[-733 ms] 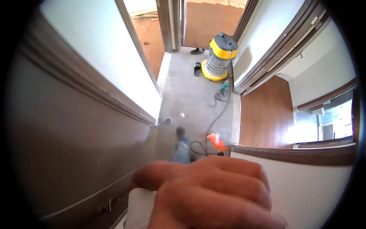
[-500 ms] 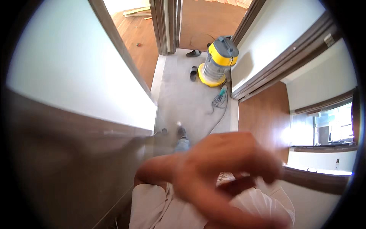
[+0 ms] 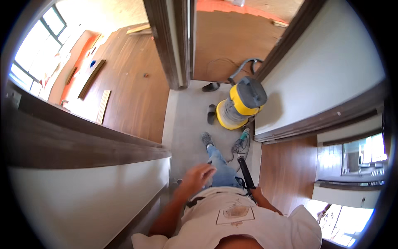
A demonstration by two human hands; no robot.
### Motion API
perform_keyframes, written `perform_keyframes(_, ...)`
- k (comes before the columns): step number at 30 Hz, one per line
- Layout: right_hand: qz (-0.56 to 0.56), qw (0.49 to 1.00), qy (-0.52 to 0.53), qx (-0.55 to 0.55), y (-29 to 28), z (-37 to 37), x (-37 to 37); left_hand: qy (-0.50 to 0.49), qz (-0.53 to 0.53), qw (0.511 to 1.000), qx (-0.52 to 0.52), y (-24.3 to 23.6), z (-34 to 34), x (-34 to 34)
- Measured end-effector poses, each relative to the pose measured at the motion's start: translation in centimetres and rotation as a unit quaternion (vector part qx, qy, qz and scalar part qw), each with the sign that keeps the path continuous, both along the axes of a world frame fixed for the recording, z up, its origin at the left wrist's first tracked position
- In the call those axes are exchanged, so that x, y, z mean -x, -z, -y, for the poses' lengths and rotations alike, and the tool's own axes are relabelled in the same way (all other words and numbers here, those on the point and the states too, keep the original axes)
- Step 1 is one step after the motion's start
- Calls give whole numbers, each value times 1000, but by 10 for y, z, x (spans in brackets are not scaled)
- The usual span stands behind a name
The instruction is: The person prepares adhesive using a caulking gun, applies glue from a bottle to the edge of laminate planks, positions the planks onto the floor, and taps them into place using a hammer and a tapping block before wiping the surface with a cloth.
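My left hand (image 3: pixel 198 177) is in front of my jeans at the left, a little blurred. Its fingers curl inward and nothing shows between them. At my right hip my right hand (image 3: pixel 258 195) closes on the lower end of a black tube (image 3: pixel 246 172); part of this hand is hidden. The tube slants up and forward to a pale tip above the floor. Just beyond that tip lies a green power tool (image 3: pixel 245 133) with a coiled grey cord (image 3: pixel 240 146).
A yellow and grey canister vacuum (image 3: pixel 240 103) with a grey hose (image 3: pixel 248 62) stands ahead by the right wall. Dark slippers (image 3: pixel 211 114) lie left of it. Doorways open left, ahead and right, with dark frames (image 3: pixel 166 45). Wood strips (image 3: pixel 92 79) lie in the left room.
My left hand has dropped from close before the camera to in front of my legs. The view has shifted, showing more of the left room and bringing the black tube into sight.
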State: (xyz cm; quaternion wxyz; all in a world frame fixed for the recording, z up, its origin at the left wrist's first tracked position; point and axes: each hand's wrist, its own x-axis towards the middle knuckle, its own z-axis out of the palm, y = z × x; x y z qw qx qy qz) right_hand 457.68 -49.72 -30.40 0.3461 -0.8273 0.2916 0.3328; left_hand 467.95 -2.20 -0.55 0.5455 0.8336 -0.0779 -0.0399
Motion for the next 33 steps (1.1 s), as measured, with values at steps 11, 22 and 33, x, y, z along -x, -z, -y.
perform_keyframes(11, -71, 991, -112, -37, -44, -109, -323, -351, -58, 934, -37, -44, -99, -160)
perform_keyframes(22, -14, 966, -257, -12, 26, -215, -516, -308, -60, 947, -65, 8, -200, -287)
perform_keyframes(33, -1, 914, -405, 32, 43, -357, -643, -505, -150, 850, -34, 77, -374, -322)
